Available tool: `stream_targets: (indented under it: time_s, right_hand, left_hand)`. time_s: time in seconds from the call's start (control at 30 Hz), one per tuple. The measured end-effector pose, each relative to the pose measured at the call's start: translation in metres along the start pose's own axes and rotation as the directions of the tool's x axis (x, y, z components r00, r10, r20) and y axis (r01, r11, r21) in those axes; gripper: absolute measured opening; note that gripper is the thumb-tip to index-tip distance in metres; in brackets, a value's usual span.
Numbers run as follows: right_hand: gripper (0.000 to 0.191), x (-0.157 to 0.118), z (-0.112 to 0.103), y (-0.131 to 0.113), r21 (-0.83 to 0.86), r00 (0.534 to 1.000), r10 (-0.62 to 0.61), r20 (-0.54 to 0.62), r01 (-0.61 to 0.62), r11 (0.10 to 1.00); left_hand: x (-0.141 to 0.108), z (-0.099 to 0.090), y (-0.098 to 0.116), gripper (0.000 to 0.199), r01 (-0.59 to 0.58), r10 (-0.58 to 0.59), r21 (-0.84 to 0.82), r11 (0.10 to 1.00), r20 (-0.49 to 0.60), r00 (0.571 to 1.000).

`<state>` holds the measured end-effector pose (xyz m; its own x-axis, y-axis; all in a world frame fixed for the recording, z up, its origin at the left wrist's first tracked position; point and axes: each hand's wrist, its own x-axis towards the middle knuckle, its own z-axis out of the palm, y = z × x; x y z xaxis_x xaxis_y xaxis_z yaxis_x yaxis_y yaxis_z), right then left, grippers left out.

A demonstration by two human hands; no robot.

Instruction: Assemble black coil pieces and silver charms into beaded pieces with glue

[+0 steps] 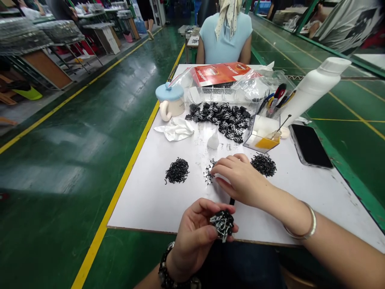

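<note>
My left hand (194,241) is at the table's near edge, its fingers shut on a clump of tangled black and silver small parts (223,224). My right hand (240,180) rests palm down on the white table (150,204), its fingertips on a small scatter of black and silver pieces (209,171). A short black rod (232,201) pokes out below that palm, and I cannot tell whether it is held. Two small black heaps lie to either side (177,170) (264,165). A larger black and silver heap (218,120) lies farther away.
Beyond the hands stand a blue-lidded mug (170,102), crumpled tissue (174,129), a transparent compartment box (261,134), a tool cup (275,100), a white bottle (313,88) and a phone (311,145). A co-worker (225,40) sits past the far edge. Green floor surrounds the table.
</note>
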<state>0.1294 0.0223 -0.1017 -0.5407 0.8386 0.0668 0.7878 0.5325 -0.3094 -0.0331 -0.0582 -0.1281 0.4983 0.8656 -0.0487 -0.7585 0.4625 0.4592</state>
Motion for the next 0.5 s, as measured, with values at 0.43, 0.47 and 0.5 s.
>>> stream_targets:
  time_s: [0.43, 0.47, 0.5]
  right_hand:
    - [0.009, 0.063, 0.033, -0.020, 0.071, 0.997, -0.064, 0.031, 0.061, 0.996]
    - [0.009, 0.065, 0.034, -0.019, 0.072, 0.997, -0.067, 0.035, 0.064, 0.995]
    - [0.010, 0.067, 0.034, -0.019, 0.076, 0.997, -0.073, 0.040, 0.070, 0.995]
  left_hand:
    - [-0.013, -0.002, 0.005, 0.019, -0.093, 0.108, 0.136, 0.986, -0.100, 0.989]
    - [-0.014, -0.002, 0.005, 0.020, -0.095, 0.110, 0.139, 0.986, -0.102, 0.989]
    - [-0.014, -0.002, 0.006, 0.019, -0.097, 0.113, 0.143, 0.985, -0.105, 0.988]
